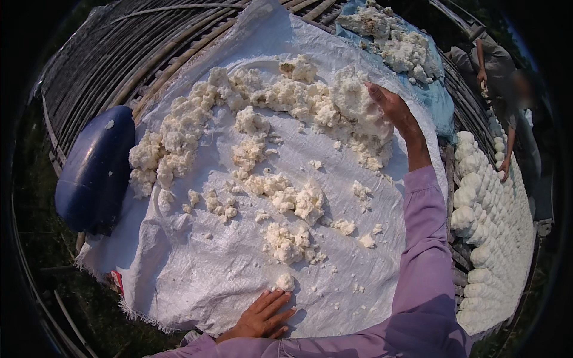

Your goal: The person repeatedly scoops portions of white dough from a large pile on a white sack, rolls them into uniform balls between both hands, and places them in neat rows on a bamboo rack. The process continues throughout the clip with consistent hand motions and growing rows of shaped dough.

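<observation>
Against the right hand (395,108), white clump (351,95)

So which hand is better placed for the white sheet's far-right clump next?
Probably the right hand: it's against that clump, while the left hand is nearer the body, over the sheet.
</observation>
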Available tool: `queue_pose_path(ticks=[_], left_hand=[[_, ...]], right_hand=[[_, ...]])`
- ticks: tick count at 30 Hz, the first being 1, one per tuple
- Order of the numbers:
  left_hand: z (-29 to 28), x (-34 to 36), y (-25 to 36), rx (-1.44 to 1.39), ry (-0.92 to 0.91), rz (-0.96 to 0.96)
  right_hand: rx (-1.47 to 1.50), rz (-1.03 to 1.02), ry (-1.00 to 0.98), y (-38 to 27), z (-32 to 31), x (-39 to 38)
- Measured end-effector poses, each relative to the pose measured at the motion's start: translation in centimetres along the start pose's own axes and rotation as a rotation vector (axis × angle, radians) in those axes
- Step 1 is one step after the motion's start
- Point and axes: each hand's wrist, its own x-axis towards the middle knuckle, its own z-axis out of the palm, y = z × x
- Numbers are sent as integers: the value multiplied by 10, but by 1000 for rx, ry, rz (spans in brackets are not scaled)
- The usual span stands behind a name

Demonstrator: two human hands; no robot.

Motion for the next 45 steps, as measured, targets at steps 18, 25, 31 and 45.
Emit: queue_pose_path(ticks=[18,25,31,45], left_hand=[[1,-11,0,-23,81,99],[11,-16,-4,12,130,113],[18,-19,-10,61,207,136],[-32,51,18,-1029,405,36]], right_hand=[[-53,-219,2,-80,161,-131],[-393,-98,95,-89,192,-172],[-434,-98,115,-69,179,-206],[542,320,127,-11,98,-247]])
